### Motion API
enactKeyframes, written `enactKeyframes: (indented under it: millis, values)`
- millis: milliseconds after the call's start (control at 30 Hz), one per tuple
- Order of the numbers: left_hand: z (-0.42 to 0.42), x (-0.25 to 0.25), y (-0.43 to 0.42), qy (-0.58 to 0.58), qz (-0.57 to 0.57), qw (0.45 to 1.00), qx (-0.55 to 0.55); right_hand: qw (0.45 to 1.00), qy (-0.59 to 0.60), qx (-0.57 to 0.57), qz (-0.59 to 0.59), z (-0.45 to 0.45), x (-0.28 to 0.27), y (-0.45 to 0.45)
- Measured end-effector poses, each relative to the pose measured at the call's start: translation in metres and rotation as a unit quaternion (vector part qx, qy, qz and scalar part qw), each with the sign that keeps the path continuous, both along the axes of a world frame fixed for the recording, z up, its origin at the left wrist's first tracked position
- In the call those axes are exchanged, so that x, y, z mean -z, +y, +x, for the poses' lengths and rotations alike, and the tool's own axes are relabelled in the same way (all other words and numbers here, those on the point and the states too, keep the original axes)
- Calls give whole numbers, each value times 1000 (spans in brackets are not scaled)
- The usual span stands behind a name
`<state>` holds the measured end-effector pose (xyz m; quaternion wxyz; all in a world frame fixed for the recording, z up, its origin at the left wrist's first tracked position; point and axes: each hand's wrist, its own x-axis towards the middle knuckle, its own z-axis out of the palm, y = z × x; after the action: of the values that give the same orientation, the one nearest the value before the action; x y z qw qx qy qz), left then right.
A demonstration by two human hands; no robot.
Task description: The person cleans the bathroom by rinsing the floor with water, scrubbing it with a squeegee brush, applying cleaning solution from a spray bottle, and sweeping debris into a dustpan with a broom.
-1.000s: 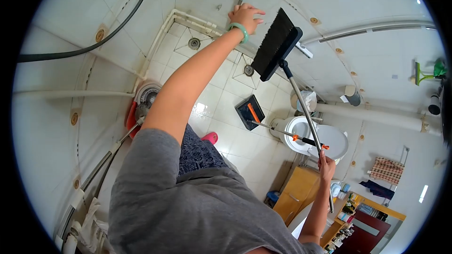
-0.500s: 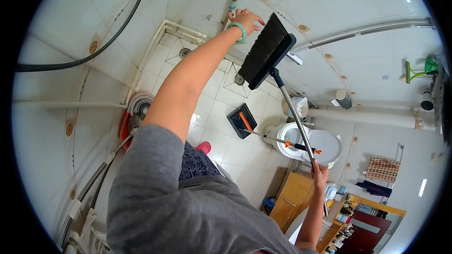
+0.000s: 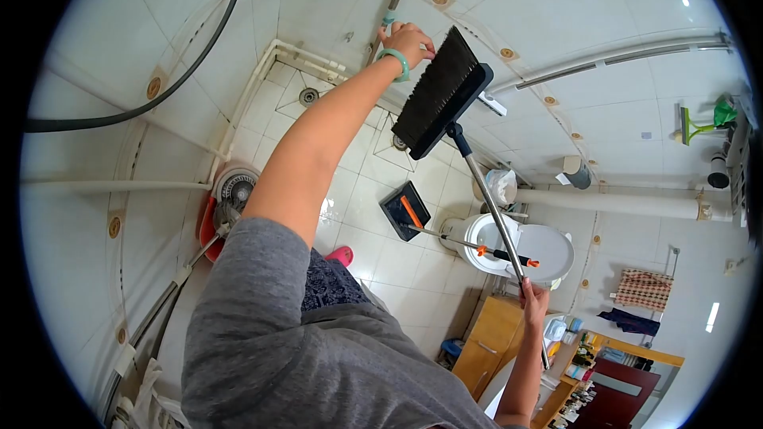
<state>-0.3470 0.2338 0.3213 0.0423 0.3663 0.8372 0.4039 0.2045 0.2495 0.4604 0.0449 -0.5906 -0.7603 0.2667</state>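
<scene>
Above floor [image 3: 373, 248], broom [image 3: 483, 191]; bristle edge [image 3: 425, 83] beside left hand [image 3: 407, 42]

Whether the left hand's [image 3: 407, 44] fingertips met the bristles [image 3: 435, 89] just beside them could not be told. Below that hand, the broom head covered part of a floor drain [image 3: 398, 144]. The right hand [image 3: 535, 303] hid a stretch of the handle [image 3: 494, 208]; beyond it, labels on the bottles [image 3: 582, 395] were too small to read. Left of the left hand, a hose [image 3: 60, 125] ran off the view's top edge.
</scene>
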Motion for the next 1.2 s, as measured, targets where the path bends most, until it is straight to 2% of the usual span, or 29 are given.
enactKeyframes:
  millis: [67, 133, 167, 267, 333, 433, 533, 567, 667, 733, 800, 833, 900, 933, 1000, 1133, 1200]
  values:
    - [-2, 2, -3, 3, 21, 1000, -11, 1000, 15, 16, -8, 2, 2, -1]
    - [-8, 3, -4, -70, 28, 997, -35, 1000, 12, 8, -12, 2, 1, -2]
    - [-10, 2, -5, -70, 27, 997, -35, 1000, 10, -2, -14, 2, 1, -3]
    - [-15, -4, -8, -113, -15, 991, -76, 1000, 14, 2, -23, 8, 3, -2]
    - [-17, -3, -7, -174, 14, 967, -187, 1000, 11, 3, -22, 13, 6, 0]
    - [-26, -12, -18, -241, 2, 945, -221, 1000, 14, 2, -20, 16, 9, 0]
    - [-43, 7, -21, -246, -23, 930, -271, 999, 30, 6, -23, 17, 9, -3]
    - [-72, 56, 0, -231, -58, 935, -262, 999, 39, 10, -27, 17, 9, -4]
    - [-49, 11, -35, -263, -46, 913, -307, 998, 45, 15, -31, 24, 11, -1]
    - [-46, 6, -34, -249, -39, 922, -295, 998, 47, 23, -37, 25, 8, 0]
    - [-41, 0, -27, -237, 52, 965, -98, 997, 48, 30, -44, 25, 8, 0]
    - [-43, 4, -16, -237, 51, 965, -99, 998, 46, 31, -43, 25, 8, 1]
    - [-50, 17, 11, -227, 156, 959, 65, 998, 44, 31, -43, 25, 9, 1]
    - [-42, 3, 10, -227, 156, 959, 65, 998, 41, 26, -35, 24, 9, 0]
    - [-30, -21, 6, -157, 160, 970, 90, 999, 39, 20, -26, 25, 11, 2]
    - [-40, -6, 25, -144, 197, 960, 140, 998, 47, 8, -33, 28, 14, 2]
    - [-44, -1, 27, -191, 182, 946, 187, 998, 48, 7, -31, 28, 15, 1]
